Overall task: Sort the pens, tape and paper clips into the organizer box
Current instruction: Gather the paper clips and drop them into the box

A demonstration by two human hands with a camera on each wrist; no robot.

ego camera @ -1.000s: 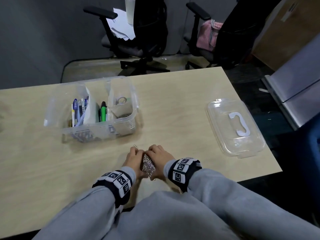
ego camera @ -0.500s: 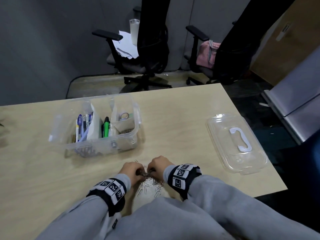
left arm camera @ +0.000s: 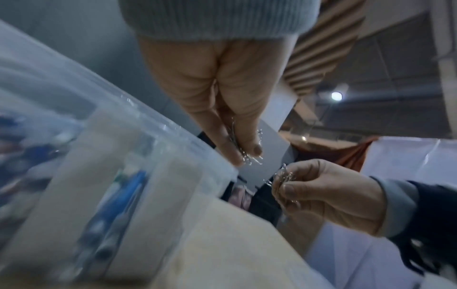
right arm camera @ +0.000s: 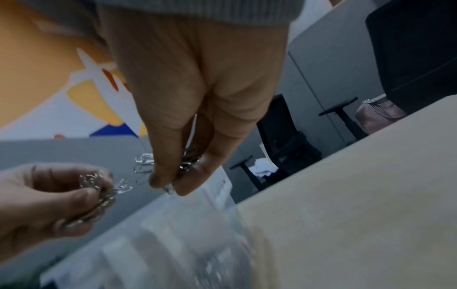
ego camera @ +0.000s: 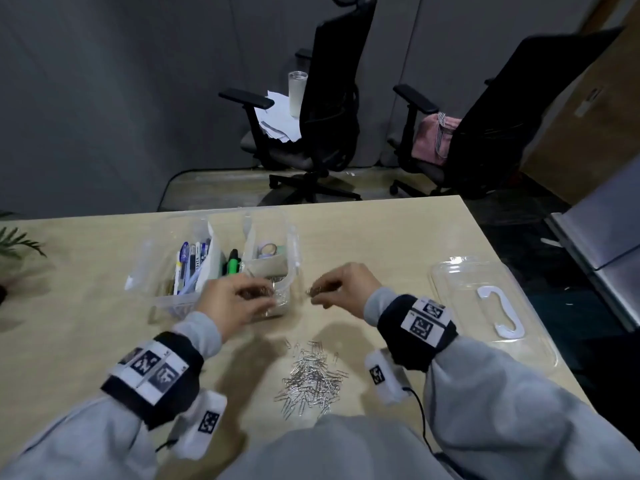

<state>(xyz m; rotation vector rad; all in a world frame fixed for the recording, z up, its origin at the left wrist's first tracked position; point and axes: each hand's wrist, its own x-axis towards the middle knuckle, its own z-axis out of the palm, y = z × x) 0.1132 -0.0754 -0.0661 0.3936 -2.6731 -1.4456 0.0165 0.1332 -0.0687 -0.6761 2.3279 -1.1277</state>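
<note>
The clear organizer box stands on the table with pens, a green marker and tape in its compartments. My left hand pinches a bunch of paper clips above the box's near right compartment. My right hand pinches another bunch of paper clips just right of the box, above the table. A loose pile of paper clips lies on the table in front of me, between my wrists.
The clear lid with a white handle lies at the table's right edge. Two office chairs stand beyond the far edge. A plant shows at the far left.
Both hands have risen from the pile near the table's front edge and moved toward the box, each carrying a pinch of clips. The pile is now uncovered. The head view has tilted up.
</note>
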